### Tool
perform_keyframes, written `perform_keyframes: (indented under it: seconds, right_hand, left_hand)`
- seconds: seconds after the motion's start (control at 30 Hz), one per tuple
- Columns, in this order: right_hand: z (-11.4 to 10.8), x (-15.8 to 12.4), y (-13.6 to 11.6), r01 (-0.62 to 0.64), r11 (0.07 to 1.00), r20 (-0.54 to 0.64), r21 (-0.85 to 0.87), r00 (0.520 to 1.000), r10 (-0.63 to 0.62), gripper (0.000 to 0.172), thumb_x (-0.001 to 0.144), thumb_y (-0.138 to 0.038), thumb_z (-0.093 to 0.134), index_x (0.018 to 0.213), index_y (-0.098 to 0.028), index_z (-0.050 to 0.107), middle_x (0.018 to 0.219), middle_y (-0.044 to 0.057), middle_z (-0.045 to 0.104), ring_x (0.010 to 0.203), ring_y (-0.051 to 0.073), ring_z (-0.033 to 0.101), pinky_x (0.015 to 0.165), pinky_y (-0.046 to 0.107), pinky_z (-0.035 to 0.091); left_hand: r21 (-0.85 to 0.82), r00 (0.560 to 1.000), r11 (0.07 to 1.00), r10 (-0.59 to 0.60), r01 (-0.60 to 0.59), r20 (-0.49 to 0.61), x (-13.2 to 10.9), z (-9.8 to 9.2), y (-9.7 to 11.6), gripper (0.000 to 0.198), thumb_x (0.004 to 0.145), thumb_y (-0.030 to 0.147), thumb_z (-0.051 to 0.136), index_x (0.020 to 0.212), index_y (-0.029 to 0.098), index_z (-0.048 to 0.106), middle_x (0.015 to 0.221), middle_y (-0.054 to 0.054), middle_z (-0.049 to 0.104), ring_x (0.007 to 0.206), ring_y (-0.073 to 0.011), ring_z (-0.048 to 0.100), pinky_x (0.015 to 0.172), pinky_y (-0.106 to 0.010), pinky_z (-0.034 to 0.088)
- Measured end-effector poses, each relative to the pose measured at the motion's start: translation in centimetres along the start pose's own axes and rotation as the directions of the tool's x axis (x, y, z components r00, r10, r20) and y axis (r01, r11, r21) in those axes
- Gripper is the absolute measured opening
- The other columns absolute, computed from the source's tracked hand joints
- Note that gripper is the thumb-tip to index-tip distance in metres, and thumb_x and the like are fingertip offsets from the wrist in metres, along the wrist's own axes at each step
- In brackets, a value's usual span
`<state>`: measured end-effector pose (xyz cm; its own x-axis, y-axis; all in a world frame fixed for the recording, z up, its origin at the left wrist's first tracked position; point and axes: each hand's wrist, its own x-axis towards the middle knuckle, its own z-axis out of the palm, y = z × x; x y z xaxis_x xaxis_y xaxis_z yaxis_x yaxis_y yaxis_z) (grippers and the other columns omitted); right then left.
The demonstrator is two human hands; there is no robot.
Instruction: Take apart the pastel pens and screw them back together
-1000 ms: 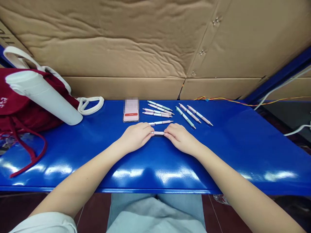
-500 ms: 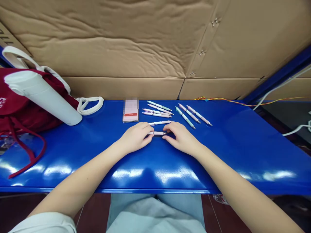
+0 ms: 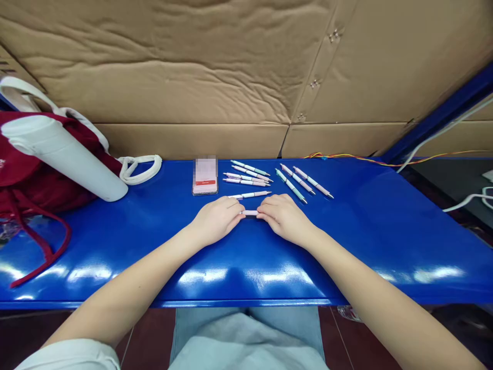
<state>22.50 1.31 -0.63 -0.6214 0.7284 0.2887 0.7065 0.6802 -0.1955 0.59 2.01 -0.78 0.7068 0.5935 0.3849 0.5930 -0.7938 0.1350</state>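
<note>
My left hand (image 3: 217,220) and my right hand (image 3: 282,216) meet at the middle of the blue table (image 3: 365,241), both pinched on one pale pink pen (image 3: 250,213), each on one end. Only a short middle stretch of that pen shows between the fingertips. Just behind the hands lies a white pen (image 3: 251,195). Further back are a group of several pens (image 3: 248,174) and three more pens (image 3: 302,181) to their right.
A phone (image 3: 205,177) lies left of the pens. At the left a white bottle (image 3: 61,154) leans on a dark red bag (image 3: 26,180) with white handles (image 3: 139,167). Cardboard (image 3: 231,77) forms the back wall. Cables (image 3: 435,149) run at the right.
The right fingers spread over the pen half a second ago and have closed on its end again. The hands stay in place; the view has shifted slightly.
</note>
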Motion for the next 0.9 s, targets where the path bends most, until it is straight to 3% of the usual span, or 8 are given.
perform_keyframes:
  seconds: [0.1, 0.2, 0.3, 0.37, 0.47, 0.6, 0.77, 0.9]
  right_hand:
    - [-0.8, -0.1, 0.5, 0.008, 0.999, -0.002, 0.045, 1.0, -0.008, 0.028, 0.094, -0.027, 0.043, 0.086, -0.017, 0.068, 0.081, 0.007, 0.066, 0.079, 0.018, 0.056, 0.074, 0.032, 0.034]
    - [-2.5, -0.9, 2.1, -0.025, 0.995, -0.082, 0.095, 0.996, 0.033, 0.029, 0.093, -0.031, 0.043, 0.086, -0.018, 0.068, 0.08, 0.007, 0.068, 0.077, 0.019, 0.058, 0.074, 0.032, 0.039]
    - [-4.1, -2.0, 4.3, -0.266, 0.962, -0.287, 0.054, 0.919, 0.27, 0.028, 0.09, -0.035, 0.044, 0.088, -0.02, 0.069, 0.083, 0.007, 0.069, 0.08, 0.022, 0.06, 0.073, 0.033, 0.042]
    - [-4.7, -2.5, 5.4, -0.417, 0.909, -0.287, -0.01, 0.872, 0.397, 0.029, 0.088, -0.034, 0.044, 0.085, -0.019, 0.069, 0.083, 0.007, 0.069, 0.079, 0.023, 0.061, 0.07, 0.032, 0.042]
    - [-4.8, -2.4, 5.6, -0.575, 0.806, -0.206, -0.145, 0.814, 0.544, 0.031, 0.087, -0.034, 0.042, 0.079, -0.019, 0.068, 0.082, 0.008, 0.07, 0.077, 0.023, 0.061, 0.063, 0.03, 0.037]
    - [-4.5, -1.7, 4.5, -0.678, 0.678, -0.121, -0.284, 0.727, 0.676, 0.03, 0.084, -0.037, 0.042, 0.077, -0.02, 0.066, 0.078, 0.008, 0.069, 0.075, 0.024, 0.061, 0.059, 0.029, 0.032]
    - [-4.6, -1.4, 4.0, -0.686, 0.639, 0.04, -0.348, 0.67, 0.741, 0.028, 0.081, -0.038, 0.042, 0.072, -0.021, 0.062, 0.077, 0.007, 0.067, 0.075, 0.024, 0.06, 0.06, 0.029, 0.032]
    - [-5.1, -1.6, 4.1, -0.682, 0.63, 0.154, -0.371, 0.624, 0.766, 0.029, 0.081, -0.04, 0.042, 0.073, -0.02, 0.061, 0.077, 0.008, 0.066, 0.074, 0.024, 0.059, 0.063, 0.031, 0.033]
  left_hand:
    - [0.024, 0.999, 1.0, 0.014, -0.014, -0.035, 0.2, -0.4, 0.0, 0.025, 0.094, 0.029, 0.041, 0.095, 0.016, 0.062, 0.095, -0.006, 0.065, 0.088, -0.0187, 0.057, 0.079, -0.031, 0.045]
    - [0.123, 0.975, 0.985, -0.091, 0.117, -0.201, 0.2, -1.2, -0.2, 0.037, 0.088, 0.045, 0.051, 0.11, 0.017, 0.059, 0.111, -0.01, 0.061, 0.104, -0.0259, 0.052, 0.09, -0.041, 0.039]
    - [0.206, 0.93, 0.935, -0.225, 0.29, -0.289, 0.1, -1.7, -0.8, 0.046, 0.084, 0.05, 0.055, 0.117, 0.018, 0.057, 0.115, -0.012, 0.058, 0.108, -0.0307, 0.047, 0.091, -0.046, 0.033]
    - [0.239, 0.932, 0.915, -0.267, 0.325, -0.246, 0.0, -1.6, -1.2, 0.042, 0.086, 0.044, 0.053, 0.118, 0.018, 0.057, 0.112, -0.012, 0.06, 0.105, -0.0304, 0.048, 0.089, -0.047, 0.033]
    - [0.257, 0.951, 0.918, -0.272, 0.303, -0.15, 0.1, -0.7, -1.7, 0.038, 0.087, 0.038, 0.052, 0.119, 0.018, 0.057, 0.11, -0.011, 0.061, 0.104, -0.0296, 0.048, 0.089, -0.047, 0.033]
    - [0.251, 0.966, 0.933, -0.247, 0.259, -0.081, 0.7, 0.6, -2.0, 0.031, 0.088, 0.035, 0.051, 0.112, 0.019, 0.063, 0.109, -0.01, 0.062, 0.103, -0.0292, 0.048, 0.089, -0.046, 0.033]
    - [0.248, 0.977, 0.946, -0.213, 0.211, -0.019, 1.2, 1.2, -2.1, 0.026, 0.091, 0.033, 0.047, 0.097, 0.019, 0.068, 0.094, -0.008, 0.065, 0.091, -0.0259, 0.05, 0.081, -0.042, 0.035]
    - [0.248, 0.983, 0.952, -0.185, 0.179, -0.002, 0.8, 0.7, -2.1, 0.026, 0.092, 0.032, 0.046, 0.097, 0.019, 0.068, 0.089, -0.007, 0.065, 0.087, -0.0244, 0.052, 0.081, -0.042, 0.034]
